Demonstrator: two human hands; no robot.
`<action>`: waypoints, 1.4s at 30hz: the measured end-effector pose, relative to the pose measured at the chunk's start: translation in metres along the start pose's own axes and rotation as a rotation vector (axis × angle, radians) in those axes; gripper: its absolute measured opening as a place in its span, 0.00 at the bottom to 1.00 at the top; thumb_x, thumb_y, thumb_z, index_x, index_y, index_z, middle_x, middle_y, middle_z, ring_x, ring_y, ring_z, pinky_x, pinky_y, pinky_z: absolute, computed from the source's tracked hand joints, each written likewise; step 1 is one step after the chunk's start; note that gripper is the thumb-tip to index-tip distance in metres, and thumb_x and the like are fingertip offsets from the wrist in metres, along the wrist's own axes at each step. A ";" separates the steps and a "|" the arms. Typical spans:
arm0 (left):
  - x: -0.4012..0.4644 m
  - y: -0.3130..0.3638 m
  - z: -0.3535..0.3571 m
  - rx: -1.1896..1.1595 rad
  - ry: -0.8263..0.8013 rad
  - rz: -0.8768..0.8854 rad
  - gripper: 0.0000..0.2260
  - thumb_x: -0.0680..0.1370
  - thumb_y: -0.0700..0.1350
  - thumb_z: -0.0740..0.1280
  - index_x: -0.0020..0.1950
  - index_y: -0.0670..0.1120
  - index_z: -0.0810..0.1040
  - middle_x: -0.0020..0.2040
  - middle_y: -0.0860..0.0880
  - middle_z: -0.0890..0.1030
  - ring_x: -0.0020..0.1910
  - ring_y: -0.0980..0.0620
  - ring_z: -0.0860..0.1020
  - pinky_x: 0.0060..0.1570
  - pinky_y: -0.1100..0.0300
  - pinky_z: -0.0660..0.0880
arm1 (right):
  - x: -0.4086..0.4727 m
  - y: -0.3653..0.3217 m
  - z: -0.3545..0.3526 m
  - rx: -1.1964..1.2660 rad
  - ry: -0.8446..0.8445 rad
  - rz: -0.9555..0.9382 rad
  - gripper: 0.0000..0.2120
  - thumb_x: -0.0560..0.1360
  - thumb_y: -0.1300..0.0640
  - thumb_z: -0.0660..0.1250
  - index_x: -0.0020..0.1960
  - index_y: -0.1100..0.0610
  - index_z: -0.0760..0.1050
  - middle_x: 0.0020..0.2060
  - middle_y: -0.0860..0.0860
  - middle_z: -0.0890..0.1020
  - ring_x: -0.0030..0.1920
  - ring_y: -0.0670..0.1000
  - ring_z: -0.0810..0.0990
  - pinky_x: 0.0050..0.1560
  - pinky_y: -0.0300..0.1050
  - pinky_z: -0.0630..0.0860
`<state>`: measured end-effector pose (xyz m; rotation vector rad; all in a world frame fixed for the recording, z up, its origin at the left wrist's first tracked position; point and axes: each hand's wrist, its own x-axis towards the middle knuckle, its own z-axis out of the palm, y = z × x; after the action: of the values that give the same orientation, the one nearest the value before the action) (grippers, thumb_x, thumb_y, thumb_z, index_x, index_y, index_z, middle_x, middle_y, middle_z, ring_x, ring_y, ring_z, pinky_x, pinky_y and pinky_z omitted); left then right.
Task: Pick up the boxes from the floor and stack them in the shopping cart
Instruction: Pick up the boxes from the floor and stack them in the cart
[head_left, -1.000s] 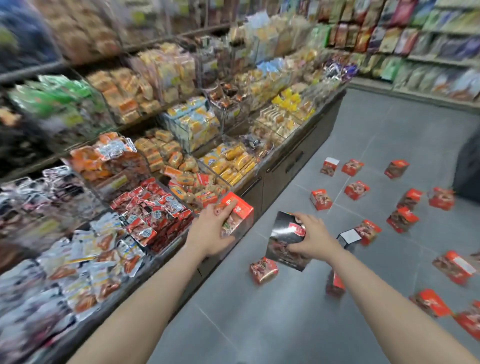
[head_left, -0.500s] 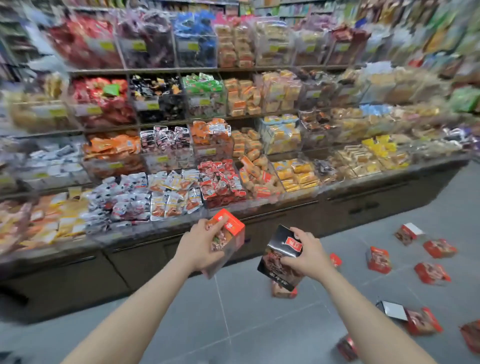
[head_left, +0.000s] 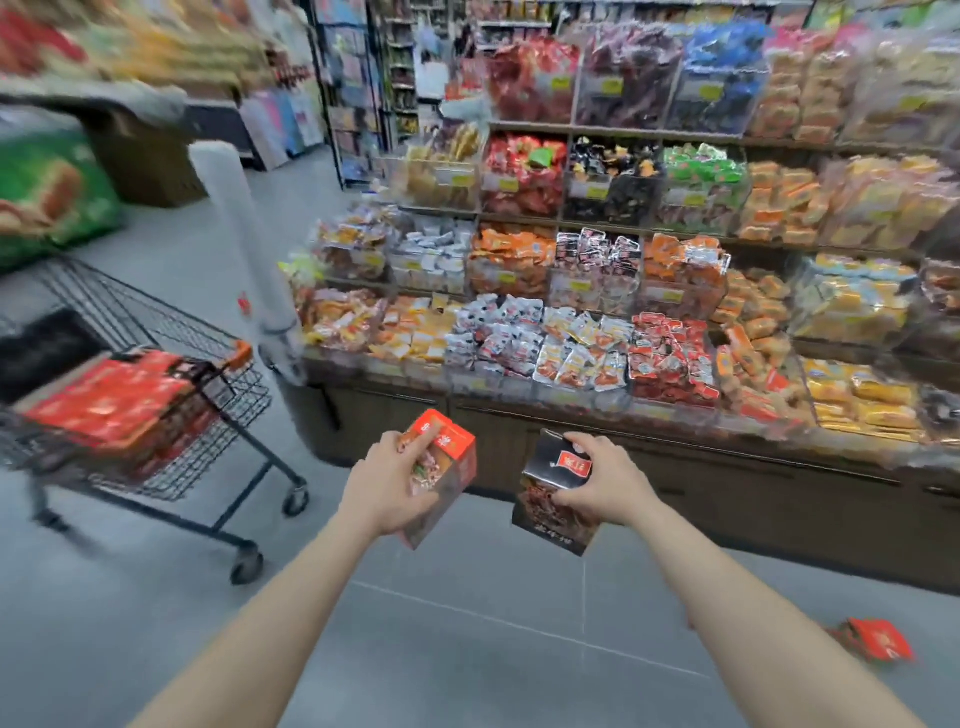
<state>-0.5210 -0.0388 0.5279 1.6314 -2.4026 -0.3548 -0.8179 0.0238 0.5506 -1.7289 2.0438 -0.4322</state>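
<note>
- Left hand (head_left: 387, 486): fingers curled around a red-topped rectangular cardboard snack box (head_left: 441, 475), gripped from its left side, carried at waist level over the grey tiled floor (head_left: 467, 649).
- Right hand (head_left: 597, 486): fingers and thumb wrapped over a black-topped rectangular cardboard snack box (head_left: 558, 493), held from above; the box tilts with its top face toward the camera.
- The two carried boxes are near each other but apart, with a clear gap between them.
- Change against the earlier frames: one second ago the view faced the scattered boxes on the floor; half a second ago it faced the shelving squarely. It has now swung further left, bringing the black wire shopping cart (head_left: 171, 415) into view at the left. The grip of both hands on the boxes is unchanged.
- Meaning for the task: pick-up of this pair appears complete; the current step is judged to be transport toward the cart.
- Cart status: a stack of red boxes (head_left: 114, 402) already lies in the basket. The cart stands well apart from both hands, to their left.
- Remaining work: one red box on the floor (head_left: 875, 639) shows at lower right; further boxes probably lie out of view.
- Surroundings: the tiered snack shelving (head_left: 623, 291) stands directly behind the hands. Left-side image blur limits detail of the cart contents.
- Next move calls for closing on the cart and setting each box flat on the existing stack.
</note>
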 end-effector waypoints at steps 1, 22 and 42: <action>-0.015 -0.021 -0.007 -0.011 0.012 -0.032 0.39 0.64 0.63 0.59 0.75 0.66 0.51 0.62 0.48 0.66 0.60 0.44 0.71 0.53 0.51 0.73 | 0.002 -0.019 0.012 -0.006 -0.020 -0.029 0.41 0.61 0.42 0.72 0.71 0.43 0.62 0.64 0.47 0.71 0.64 0.52 0.69 0.60 0.52 0.72; -0.196 -0.370 -0.122 0.003 0.109 -0.521 0.41 0.61 0.66 0.54 0.75 0.64 0.54 0.63 0.46 0.70 0.61 0.44 0.72 0.54 0.53 0.73 | 0.069 -0.385 0.230 -0.043 -0.302 -0.443 0.41 0.58 0.39 0.71 0.70 0.44 0.64 0.61 0.47 0.74 0.61 0.51 0.72 0.59 0.52 0.74; -0.004 -0.613 -0.235 0.013 0.254 -0.658 0.39 0.66 0.59 0.63 0.75 0.66 0.51 0.67 0.46 0.66 0.62 0.45 0.71 0.55 0.54 0.72 | 0.360 -0.637 0.313 -0.034 -0.403 -0.705 0.46 0.55 0.36 0.71 0.71 0.46 0.63 0.59 0.46 0.75 0.60 0.47 0.74 0.58 0.49 0.74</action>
<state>0.0916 -0.2719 0.5562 2.2819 -1.6424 -0.2107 -0.1644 -0.4308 0.5536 -2.3067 1.1373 -0.2204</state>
